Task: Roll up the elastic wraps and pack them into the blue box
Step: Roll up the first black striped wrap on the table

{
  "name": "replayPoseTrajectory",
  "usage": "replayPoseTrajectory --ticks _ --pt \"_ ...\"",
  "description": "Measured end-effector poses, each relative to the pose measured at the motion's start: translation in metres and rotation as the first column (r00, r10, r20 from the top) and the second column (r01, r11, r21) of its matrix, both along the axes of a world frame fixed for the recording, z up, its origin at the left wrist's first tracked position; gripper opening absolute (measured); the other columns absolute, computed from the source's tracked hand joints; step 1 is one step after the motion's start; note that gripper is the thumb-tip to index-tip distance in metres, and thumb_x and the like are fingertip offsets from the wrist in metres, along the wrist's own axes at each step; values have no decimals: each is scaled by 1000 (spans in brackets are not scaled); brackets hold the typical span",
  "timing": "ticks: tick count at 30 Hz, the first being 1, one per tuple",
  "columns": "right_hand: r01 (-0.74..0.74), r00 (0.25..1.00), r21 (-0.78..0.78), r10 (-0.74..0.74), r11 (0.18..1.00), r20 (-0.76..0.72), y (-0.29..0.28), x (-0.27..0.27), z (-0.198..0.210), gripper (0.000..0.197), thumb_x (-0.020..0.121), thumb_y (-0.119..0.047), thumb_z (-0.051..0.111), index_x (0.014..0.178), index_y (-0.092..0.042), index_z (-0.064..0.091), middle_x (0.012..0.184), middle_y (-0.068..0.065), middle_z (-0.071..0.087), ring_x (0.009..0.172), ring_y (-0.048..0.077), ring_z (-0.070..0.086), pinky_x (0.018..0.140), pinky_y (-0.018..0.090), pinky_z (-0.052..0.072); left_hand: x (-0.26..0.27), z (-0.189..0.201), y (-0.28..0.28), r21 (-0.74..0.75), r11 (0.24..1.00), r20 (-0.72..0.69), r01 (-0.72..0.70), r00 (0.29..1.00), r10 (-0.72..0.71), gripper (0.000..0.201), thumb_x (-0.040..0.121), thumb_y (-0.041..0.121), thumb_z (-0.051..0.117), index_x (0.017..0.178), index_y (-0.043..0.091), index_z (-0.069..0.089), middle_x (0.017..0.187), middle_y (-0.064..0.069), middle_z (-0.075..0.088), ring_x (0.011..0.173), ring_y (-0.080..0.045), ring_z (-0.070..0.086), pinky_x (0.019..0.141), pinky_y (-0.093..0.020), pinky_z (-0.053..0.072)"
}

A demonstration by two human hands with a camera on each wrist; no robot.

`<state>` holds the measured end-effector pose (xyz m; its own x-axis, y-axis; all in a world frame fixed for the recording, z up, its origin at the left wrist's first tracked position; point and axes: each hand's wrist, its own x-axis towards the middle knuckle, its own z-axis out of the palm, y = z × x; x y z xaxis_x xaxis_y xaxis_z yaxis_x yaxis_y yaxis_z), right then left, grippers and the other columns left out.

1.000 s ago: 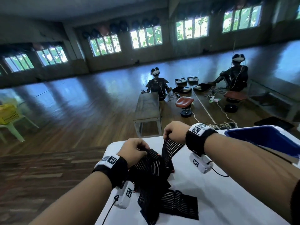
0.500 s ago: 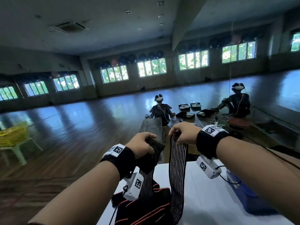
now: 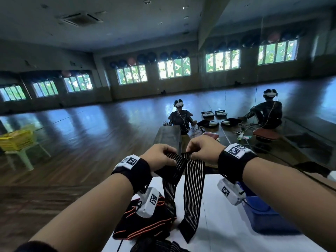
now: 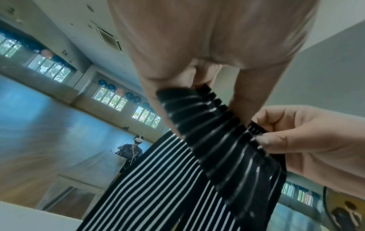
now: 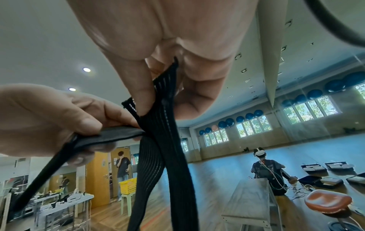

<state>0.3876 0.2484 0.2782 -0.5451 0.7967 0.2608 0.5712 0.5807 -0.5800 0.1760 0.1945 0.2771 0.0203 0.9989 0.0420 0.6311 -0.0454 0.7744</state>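
Observation:
A black elastic wrap with thin white stripes [image 3: 192, 186] hangs in two strands above the white table [image 3: 221, 231]. My left hand [image 3: 161, 157] grips one strand near its top, and my right hand [image 3: 201, 148] pinches the wrap's end between thumb and fingers [image 5: 138, 87]. The two hands are close together, raised above the table's far edge. In the left wrist view the striped wrap [image 4: 213, 140] runs from my left fingers to my right hand [image 4: 296, 137]. The blue box [image 3: 265, 215] sits on the table under my right forearm, partly hidden.
A pile of black wraps with orange stripes [image 3: 143, 226] lies on the table under my left wrist. Another dark wrap [image 3: 163, 247] lies at the near edge. Beyond the table stand a bench [image 3: 169, 137], a mirror wall and a yellow basket on a white stool [image 3: 16, 142].
Both hands lifted the striped wrap off the table and came closer together at its top. The camera tilted up, so less of the table and the blue box shows.

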Motion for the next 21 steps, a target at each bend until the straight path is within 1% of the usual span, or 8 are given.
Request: replayPoseTrajectory --ticks 3,7,10,13,15,17,19,21 --pt "-5 999 -3 5 1000 -35 1 6 -4 10 77 -14 79 83 -20 74 79 -4 74 79 10 70 81 37 60 11 -2 -3 -65 997 171 52 984 -40 42 77 -14 73 101 20 68 94 -6 71 85 -20 68 79 -35 58" --pt "15 995 -16 -17 1000 -100 1 11 -8 8 78 -14 80 79 -19 74 75 -6 72 75 8 69 76 33 59 13 -3 4 -55 997 134 49 990 -41 54 75 -17 72 119 14 63 92 -9 69 77 -19 67 70 -35 57" --pt "65 992 -11 -66 998 -109 0 12 -10 7 79 -16 80 80 -16 73 76 -8 69 74 6 64 73 26 55 9 -5 15 23 1000 61 -18 998 17 45 70 0 87 104 15 62 76 -6 67 59 -16 63 53 -28 52" --pt "151 980 4 -150 988 -131 1 12 -12 10 78 -17 80 78 -16 70 75 -9 65 71 2 59 65 19 46 9 -2 25 101 994 57 -44 998 38 37 69 11 91 88 15 59 68 -1 63 51 -11 59 46 -21 47" --pt "176 969 -6 -174 984 -173 4 12 -15 16 77 -17 81 74 -22 66 75 -9 65 71 5 60 69 25 49 13 0 29 96 995 86 -30 996 22 29 74 9 88 86 12 62 69 -2 64 53 -9 60 47 -21 49" --pt "212 954 -15 -210 977 -213 7 8 -21 20 76 -18 82 71 -28 66 75 -9 67 75 8 63 75 32 54 12 -2 36 46 997 87 55 994 -59 23 77 1 83 88 11 65 78 -6 68 63 -11 65 59 -28 58" --pt "215 946 -29 -216 976 -240 5 7 -23 20 77 -15 80 71 -29 69 76 -9 70 75 8 65 77 32 55 13 -1 38 3 993 55 122 991 -122 29 77 -10 76 90 15 68 84 -7 70 73 -15 68 75 -37 61" --pt "193 941 -71 -205 979 -270 1 5 -26 22 80 -7 76 75 -29 72 75 -7 71 71 5 65 74 29 54 10 -1 41 -22 982 5 187 982 -187 36 74 -14 73 91 17 70 84 -4 71 76 -15 68 74 -34 60"
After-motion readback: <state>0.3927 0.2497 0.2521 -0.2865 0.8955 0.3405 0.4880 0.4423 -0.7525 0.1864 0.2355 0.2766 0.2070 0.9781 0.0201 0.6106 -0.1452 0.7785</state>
